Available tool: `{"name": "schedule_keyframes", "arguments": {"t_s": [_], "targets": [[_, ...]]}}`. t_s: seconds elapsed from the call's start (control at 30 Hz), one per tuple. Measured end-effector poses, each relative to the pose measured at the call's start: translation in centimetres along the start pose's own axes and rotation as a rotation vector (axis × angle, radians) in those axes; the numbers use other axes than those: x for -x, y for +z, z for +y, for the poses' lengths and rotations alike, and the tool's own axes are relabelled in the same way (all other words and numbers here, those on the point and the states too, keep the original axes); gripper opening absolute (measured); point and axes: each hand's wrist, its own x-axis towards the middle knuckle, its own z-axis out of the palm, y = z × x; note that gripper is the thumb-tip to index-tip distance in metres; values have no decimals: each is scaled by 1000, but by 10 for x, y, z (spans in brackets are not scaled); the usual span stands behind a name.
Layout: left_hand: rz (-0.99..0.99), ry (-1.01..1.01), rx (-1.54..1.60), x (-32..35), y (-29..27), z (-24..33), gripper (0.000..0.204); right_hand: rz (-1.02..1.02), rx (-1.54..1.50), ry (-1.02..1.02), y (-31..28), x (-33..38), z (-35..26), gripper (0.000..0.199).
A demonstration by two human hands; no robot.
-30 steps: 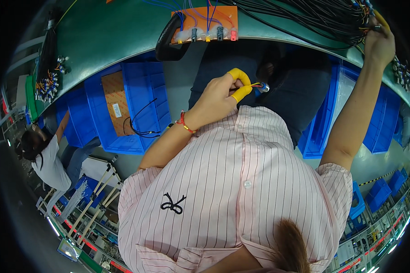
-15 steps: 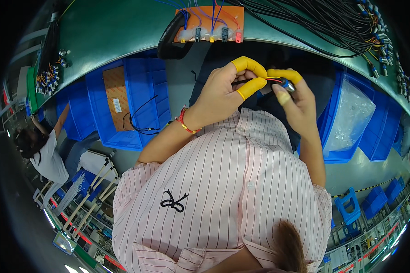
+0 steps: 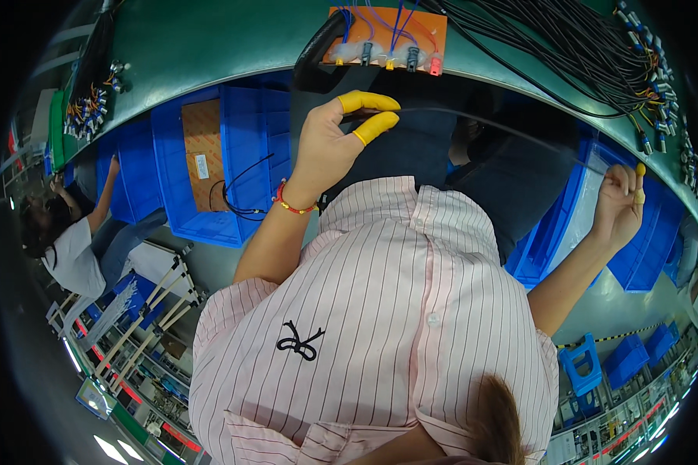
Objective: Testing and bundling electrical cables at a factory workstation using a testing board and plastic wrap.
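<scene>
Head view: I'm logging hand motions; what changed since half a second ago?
The yellow-capped right hand swung out right, the yellow-capped left hand drew left; a thin dark cable, blurred, now runs from there toward the right hand. The orange rectangular connector board stays at the green table.

Left grip [image 3: 335, 138] in a thumb-and-finger pinch, right grip [image 3: 620, 203] curled, well apart

White label [image 3: 202, 166] on brown cardboard [image 3: 200, 122], inside a blue bin [image 3: 169, 174], print too small; no lettering legible
</scene>
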Motion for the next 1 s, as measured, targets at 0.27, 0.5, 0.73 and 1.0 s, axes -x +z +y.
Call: {"name": "schedule_keyframes", "arguments": {"t_s": [0.27,0.5,0.73,1.0], "targets": [[-81,-124,473,2,10,10,25,97,-101,-55,-41,-3,-15,34],[-162,-19,782,3,7,-1,27,191,-46,-138,-63,-7,-15,30],[-223,47,831,0,15,6,36,90,-18,-75,-78,-7,-11,27],[-329,33,896,-4,17,7,35,46,61,-10,-55,-3,14,15]]}}
